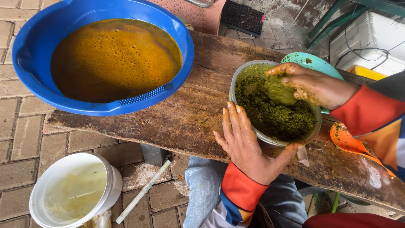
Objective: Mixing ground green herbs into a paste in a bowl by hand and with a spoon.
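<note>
Worn wooden plank over brick paving; blue basin, bowl atop.

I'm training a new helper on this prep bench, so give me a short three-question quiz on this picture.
1. True or false: the right hand grips a clump of green mash.
2. Which hand rests against the rim of the round metal bowl?
3. The big blue plastic basin holds: A) clear water B) orange-brown foamy liquid C) rice.

Key: 1 true; 2 the left hand; 3 B.
</note>
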